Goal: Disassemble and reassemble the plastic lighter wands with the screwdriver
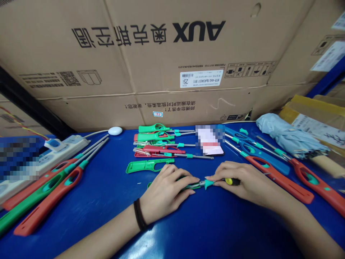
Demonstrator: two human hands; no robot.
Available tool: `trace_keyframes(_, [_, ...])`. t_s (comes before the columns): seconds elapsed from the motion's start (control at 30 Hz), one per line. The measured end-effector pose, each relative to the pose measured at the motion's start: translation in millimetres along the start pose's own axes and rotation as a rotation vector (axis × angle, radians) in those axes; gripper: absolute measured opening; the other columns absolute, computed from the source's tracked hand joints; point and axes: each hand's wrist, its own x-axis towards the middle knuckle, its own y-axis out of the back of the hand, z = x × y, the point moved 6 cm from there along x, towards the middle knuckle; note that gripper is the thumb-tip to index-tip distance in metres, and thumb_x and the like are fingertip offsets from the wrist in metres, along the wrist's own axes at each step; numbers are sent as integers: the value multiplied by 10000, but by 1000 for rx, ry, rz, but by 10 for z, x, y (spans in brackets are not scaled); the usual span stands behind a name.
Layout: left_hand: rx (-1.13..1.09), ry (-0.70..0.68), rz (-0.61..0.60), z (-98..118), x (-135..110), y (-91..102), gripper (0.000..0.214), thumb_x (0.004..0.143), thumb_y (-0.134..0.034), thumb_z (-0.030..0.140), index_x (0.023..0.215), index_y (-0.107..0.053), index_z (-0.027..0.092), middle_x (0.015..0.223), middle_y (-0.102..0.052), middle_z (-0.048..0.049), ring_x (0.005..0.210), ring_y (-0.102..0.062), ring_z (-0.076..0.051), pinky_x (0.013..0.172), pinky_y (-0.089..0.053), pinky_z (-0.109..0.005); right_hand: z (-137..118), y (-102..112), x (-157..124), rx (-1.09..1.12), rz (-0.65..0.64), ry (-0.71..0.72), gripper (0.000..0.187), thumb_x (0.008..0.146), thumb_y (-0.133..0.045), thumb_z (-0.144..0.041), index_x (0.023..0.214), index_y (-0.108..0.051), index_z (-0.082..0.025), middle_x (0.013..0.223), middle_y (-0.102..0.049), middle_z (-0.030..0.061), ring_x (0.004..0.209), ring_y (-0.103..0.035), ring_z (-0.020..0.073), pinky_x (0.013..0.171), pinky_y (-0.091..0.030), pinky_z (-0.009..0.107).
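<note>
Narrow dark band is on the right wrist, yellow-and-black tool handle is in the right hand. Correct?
Not quite: the narrow dark band is worn at the wrist of the left hand, not the right, as the head view shows. The yellow-and-black tool handle is in the right hand, as you said.

on the counter (215, 230): power strip (44, 159), left; lighters (51, 203), beside it; phone (209, 140), back centre; further lighters (281, 178), right of phone; carton (161, 64), behind.
</note>
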Motion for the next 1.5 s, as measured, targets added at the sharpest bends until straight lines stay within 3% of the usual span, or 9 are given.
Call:
trace_keyframes(0.17, [29, -18, -9, -1, -6, -13, 376, 930, -505, 302, 1304, -471, 321, 1096, -612, -22, 898, -494, -188, 820, -400, -349, -10, 3, -3, -30, 6, -11, 225, 901, -520, -268, 1044, -688, -315, 926, -677, 9, 813, -628, 164, 741, -470, 278])
trace_keyframes(0.37, [79, -55, 17, 13, -15, -9, 292, 949, -462, 311, 1216, -569, 359, 1109, -614, -19, 881, -492, -187, 796, -404, -351, -82, -38, 49, -70, 19, -28, 237, 825, -617, -345, 1050, -667, -285, 908, -668, 5, 810, -628, 178, 698, -475, 272])
trace_keyframes(0.47, [90, -64, 24, 21, -10, -6, 294, 946, -470, 303, 1216, -575, 356, 1100, -614, -27, 882, -491, -188, 800, -406, -352, -98, -56, 71, -82, 3, -15, 235, 856, -580, -385, 1052, -675, -296, 922, -660, 9, 770, -633, 170, 661, -473, 267])
trace_keyframes(0.63, [95, -70, 18, 36, 1, -15, 302, 945, -470, 277, 1214, -574, 369, 1092, -606, -25, 889, -494, -186, 801, -414, -352, -49, -27, 58, -68, -3, -16, 203, 880, -553, -360, 1018, -688, -296, 977, -651, 13, 801, -635, 172, 745, -478, 285])
trace_keyframes(1.07, [124, -75, 37, 35, 2, -17, 313, 935, -483, 263, 1227, -560, 350, 1092, -621, -25, 878, -509, -189, 798, -421, -365, -69, -67, 46, -23, -43, -25, 192, 917, -498, -323, 1038, -636, -269, 981, -662, 28, 885, -615, 198, 762, -468, 313])
trace_keyframes(1.2, [134, -63, 87, 63, 17, 37, 379, 906, -529, 378, 1267, -533, 261, 1056, -645, -53, 926, -538, -208, 858, -425, -399, -137, -60, 67, -19, -28, 15, 222, 915, -506, -307, 1085, -646, -276, 974, -664, 32, 877, -613, 190, 751, -470, 300])
trace_keyframes(1.27, [149, -66, 131, 102, 46, 76, 344, 897, -534, 416, 1188, -593, 242, 1057, -648, -57, 961, -547, -215, 894, -413, -415, -162, -60, 75, -18, -23, 27, 237, 912, -513, -305, 1104, -650, -284, 968, -667, 29, 878, -614, 184, 759, -472, 297])
trace_keyframes(1.37, [163, -87, 146, 175, 121, 79, 187, 920, -517, 315, 983, -668, 224, 1027, -657, -37, 949, -553, -200, 900, -409, -398, -171, -59, 72, -27, -18, 36, 241, 912, -513, -299, 1108, -654, -288, 976, -668, 27, 885, -612, 182, 769, -474, 298])
trace_keyframes(1.5, [134, -84, 150, 222, 217, 40, 133, 905, -527, 233, 921, -647, 179, 947, -676, -28, 918, -559, -193, 939, -380, -415, -158, -46, 61, -64, 8, 47, 220, 910, -518, -271, 1080, -656, -264, 983, -664, 32, 897, -604, 186, 763, -471, 293])
